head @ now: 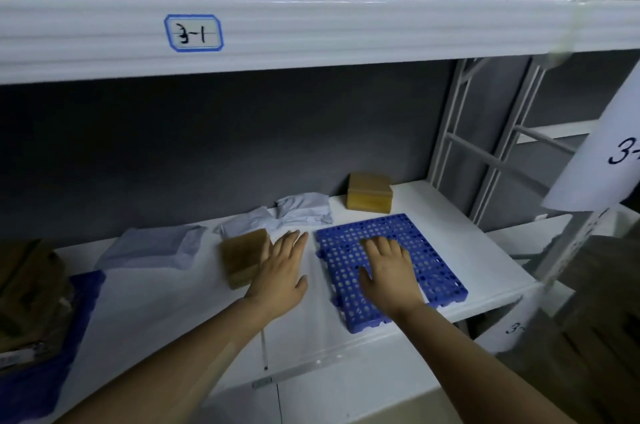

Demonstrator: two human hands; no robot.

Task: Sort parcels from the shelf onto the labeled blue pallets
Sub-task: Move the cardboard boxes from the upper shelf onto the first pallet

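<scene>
"Head view: where was the blue pallet (440, 250) seen, and what was being done with the hands?"

"The pallet was seen lying flat on the white lower shelf (460, 212), at about 5 o'clock from the middle of the picture. The right hand (389, 273) was laid palm down on it, fingers straight and slightly spread, with nothing grasped. The left hand (282, 271) was laid flat on the bare shelf at 9 o'clock of the pallet, fingers straight and together, also with nothing held."

"Were any parcels noted near them?"

"A brown box (242, 255) was seen just at 9 o'clock of the left hand; whether it was touched could not be told. A second brown box (369, 196) was set at 12 o'clock of the pallet, near the back wall. Grey mailing bags (304, 208) were found at 11 o'clock of the pallet, and one more bag (156, 247) further along at 9 o'clock. Another blue pallet (83, 288) was seen at the far 9 o'clock edge, with blurred brown parcels (27, 292) stacked on it. A label (194, 33) marked 3-1 was fixed to the upper shelf beam at 11 o'clock."
</scene>
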